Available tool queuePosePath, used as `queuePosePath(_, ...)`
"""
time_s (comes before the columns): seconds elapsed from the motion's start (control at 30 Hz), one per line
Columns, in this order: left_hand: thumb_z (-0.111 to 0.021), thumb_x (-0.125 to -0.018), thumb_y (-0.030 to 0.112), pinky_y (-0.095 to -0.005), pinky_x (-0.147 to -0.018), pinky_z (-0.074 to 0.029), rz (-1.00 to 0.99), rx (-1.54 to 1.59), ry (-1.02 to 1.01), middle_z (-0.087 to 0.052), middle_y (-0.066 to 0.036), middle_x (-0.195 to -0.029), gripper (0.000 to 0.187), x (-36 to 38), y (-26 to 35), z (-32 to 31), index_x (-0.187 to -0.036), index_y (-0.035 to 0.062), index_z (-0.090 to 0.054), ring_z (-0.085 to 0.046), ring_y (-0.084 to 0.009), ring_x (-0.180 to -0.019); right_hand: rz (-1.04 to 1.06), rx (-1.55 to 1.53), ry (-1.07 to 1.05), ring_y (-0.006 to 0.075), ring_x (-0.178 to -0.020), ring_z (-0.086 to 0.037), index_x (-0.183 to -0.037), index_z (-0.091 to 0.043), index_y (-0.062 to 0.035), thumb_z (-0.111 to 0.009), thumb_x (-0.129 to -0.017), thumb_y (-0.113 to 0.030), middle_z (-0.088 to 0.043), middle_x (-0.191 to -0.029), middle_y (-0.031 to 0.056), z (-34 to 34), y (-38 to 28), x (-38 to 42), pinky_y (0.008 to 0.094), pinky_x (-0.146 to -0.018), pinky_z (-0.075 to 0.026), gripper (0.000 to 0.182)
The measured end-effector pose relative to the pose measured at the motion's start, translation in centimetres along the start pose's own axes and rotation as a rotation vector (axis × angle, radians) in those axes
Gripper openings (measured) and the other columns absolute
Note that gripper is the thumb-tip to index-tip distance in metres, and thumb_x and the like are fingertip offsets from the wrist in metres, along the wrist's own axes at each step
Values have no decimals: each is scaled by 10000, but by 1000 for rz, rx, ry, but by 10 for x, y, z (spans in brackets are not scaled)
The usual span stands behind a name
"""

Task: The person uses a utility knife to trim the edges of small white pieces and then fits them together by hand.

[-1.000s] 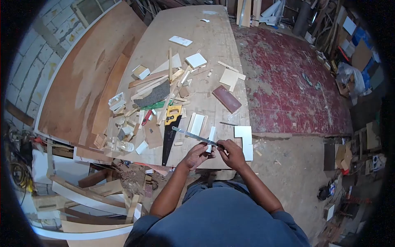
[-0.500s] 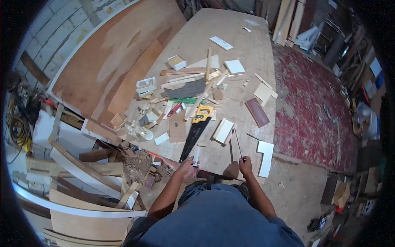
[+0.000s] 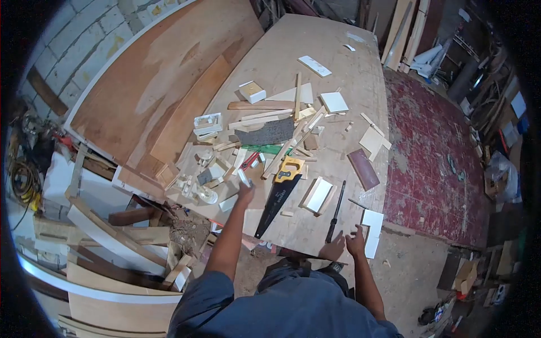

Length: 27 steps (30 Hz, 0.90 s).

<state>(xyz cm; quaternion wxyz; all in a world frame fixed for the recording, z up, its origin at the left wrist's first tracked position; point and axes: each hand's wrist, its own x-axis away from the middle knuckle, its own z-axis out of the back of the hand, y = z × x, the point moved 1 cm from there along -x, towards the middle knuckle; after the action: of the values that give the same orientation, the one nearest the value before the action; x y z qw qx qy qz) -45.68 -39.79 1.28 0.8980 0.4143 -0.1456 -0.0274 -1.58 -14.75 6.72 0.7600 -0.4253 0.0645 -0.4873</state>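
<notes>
Opening with fingers apart, the right hand (image 3: 355, 242) is just beside a notched white board (image 3: 372, 232) at the near edge of the table (image 3: 360, 67). A thin dark tool (image 3: 337, 213) lies leftward. Slightly farther, the left hand (image 3: 246, 193) pinches a small white piece (image 3: 243, 178), near the yellow-handled saw (image 3: 280, 194). Beyond sits a gray sheet (image 3: 265, 132).

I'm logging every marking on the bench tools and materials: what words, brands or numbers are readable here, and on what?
No text is readable.
Saw blade: small pale lettering, too blurred to read.
Red-and-white piece below the near edge of the table: marks, too small to read.
White strip at the far end: dark marks, unclear whether writing.
</notes>
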Motion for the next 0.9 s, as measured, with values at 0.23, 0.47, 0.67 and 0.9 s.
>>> queuePosePath(0.23,-726,-718,159,-438,-815,-535,-308,-823,85,-623,-207,-1040,572,-95,51,-2,-1153,-25,-404,-663,-336,-951,-181,47,76,261,-788,-671,-1330,-403,-32,-652,-836,-71,-668,-953,189,56,57,68,373,-693,-530,554)
queuePosePath(0.47,-742,-711,93,-434,-833,-523,-276,-895,-37,-637,-196,-1040,559,-106,60,-4,-1147,-14,-411,-659,-348,-965,-376,-50,78,196,-712,-655,-1300,-435,-33,-613,-864,-42,-648,-974,162,61,98,104,328,-607,-524,471)
queuePosePath(0.67,-709,-737,46,-467,-840,-513,-208,-382,29,-626,-260,-1043,529,-96,36,9,-1153,-50,-398,-647,-393,-983,-348,-91,-25,206,-737,-669,-1301,-437,-37,-611,-869,-52,-656,-948,159,51,77,89,335,-628,-531,466)
queuePosePath(0.9,-721,-724,39,-403,-763,-523,-242,-180,178,-638,-201,-953,562,-29,16,40,-1185,-43,-410,-660,-304,-850,-59,32,-143,294,-772,-688,-1283,-456,-47,-644,-866,-108,-683,-977,197,59,-11,61,380,-689,-544,461)
